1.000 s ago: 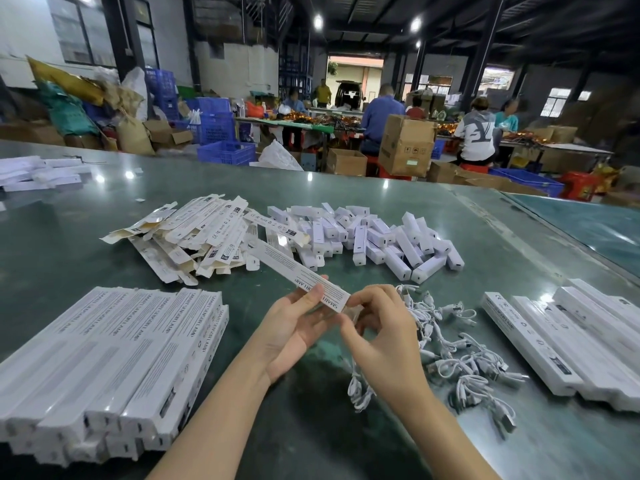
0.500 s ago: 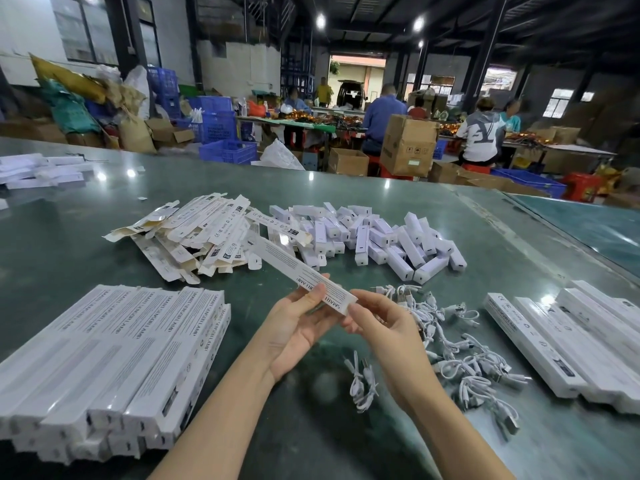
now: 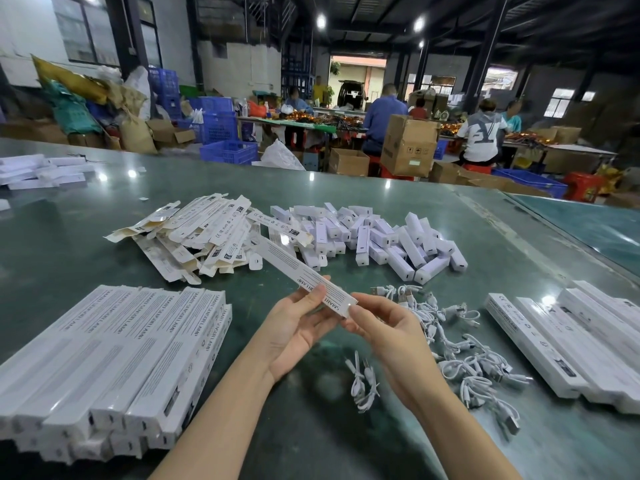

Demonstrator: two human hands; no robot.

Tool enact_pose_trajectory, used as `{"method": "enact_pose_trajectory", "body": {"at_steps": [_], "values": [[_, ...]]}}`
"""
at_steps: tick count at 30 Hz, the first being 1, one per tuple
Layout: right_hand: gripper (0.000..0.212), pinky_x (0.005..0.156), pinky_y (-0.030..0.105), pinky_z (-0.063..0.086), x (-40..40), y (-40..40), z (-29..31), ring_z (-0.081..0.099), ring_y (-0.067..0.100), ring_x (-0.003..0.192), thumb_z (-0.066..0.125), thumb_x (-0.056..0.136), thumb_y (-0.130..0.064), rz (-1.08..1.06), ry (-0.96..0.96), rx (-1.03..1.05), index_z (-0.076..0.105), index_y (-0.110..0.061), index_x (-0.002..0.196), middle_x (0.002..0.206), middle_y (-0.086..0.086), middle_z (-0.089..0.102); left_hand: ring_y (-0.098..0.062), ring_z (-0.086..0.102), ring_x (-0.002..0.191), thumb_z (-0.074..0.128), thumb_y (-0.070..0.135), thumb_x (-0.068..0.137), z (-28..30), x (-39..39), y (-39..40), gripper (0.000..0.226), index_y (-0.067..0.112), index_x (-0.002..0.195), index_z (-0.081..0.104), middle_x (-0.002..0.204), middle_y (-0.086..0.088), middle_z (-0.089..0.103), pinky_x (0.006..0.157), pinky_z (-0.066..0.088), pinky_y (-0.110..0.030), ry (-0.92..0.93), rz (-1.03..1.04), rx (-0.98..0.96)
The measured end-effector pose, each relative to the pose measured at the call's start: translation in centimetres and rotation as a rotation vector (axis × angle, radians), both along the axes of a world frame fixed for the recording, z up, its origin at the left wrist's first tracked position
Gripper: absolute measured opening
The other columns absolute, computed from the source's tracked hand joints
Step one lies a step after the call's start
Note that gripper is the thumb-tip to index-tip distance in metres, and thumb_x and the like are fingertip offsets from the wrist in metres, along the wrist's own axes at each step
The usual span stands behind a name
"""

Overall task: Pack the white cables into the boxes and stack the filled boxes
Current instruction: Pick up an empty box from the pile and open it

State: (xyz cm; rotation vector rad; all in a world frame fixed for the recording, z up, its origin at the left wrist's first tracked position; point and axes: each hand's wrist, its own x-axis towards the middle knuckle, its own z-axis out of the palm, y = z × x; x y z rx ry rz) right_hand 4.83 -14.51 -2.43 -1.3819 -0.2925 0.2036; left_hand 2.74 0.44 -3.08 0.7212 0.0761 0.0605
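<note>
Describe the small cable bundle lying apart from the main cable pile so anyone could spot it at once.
Start at the green table and find the loose cable pile right of the hands. The lone bundle lies left of that pile, directly below the right hand, on bare table, touching no other cable.

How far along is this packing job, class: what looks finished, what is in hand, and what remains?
Done: a stack of closed boxes lies at the near left. In hand: the left hand and right hand hold one long box at its near end. Left: loose white cables, a pile of flat unfilled boxes and small white boxes lie on the table.
</note>
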Motion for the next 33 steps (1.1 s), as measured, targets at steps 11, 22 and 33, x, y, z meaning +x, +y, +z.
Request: {"method": "enact_pose_trajectory", "body": {"at_steps": [11,22,33], "values": [[0.018,0.079,0.025,0.057,0.2,-0.1,-0.5,0.068,0.016,0.076,0.066,0.087,-0.005,0.013,-0.020,0.019,0.067,-0.002,0.105,0.098,0.016,0.073,-0.030,0.073,0.087,0.061,0.008,0.081,0.0,0.0,-0.2,0.042,-0.003,0.121,0.056,0.101,-0.025,0.069,0.071,0.061,-0.034,-0.019,-0.004,0.013],[0.041,0.066,0.029,0.056,0.6,-0.3,0.0,0.062,0.034,0.088,0.071,0.084,-0.010,-0.110,-0.214,-0.170,0.056,-0.030,0.117,0.108,0.002,0.060,-0.016,0.068,0.091,0.073,0.006,0.085,-0.5,0.3,0.1,0.026,0.028,0.098,0.067,0.098,0.000,0.072,0.086,0.053,-0.025,-0.023,0.602,0.829],[0.054,0.072,0.026,0.054,-0.3,-0.7,0.8,0.065,0.009,0.085,0.080,0.076,-0.021,-0.094,-0.692,-0.273,0.057,-0.027,0.124,0.102,-0.008,0.065,-0.002,0.032,0.119,0.061,-0.020,0.078,-0.6,-0.6,0.5,0.066,0.042,0.102,0.064,0.130,0.000,0.041,0.097,0.020,0.005,-0.062,0.827,1.282]]}}
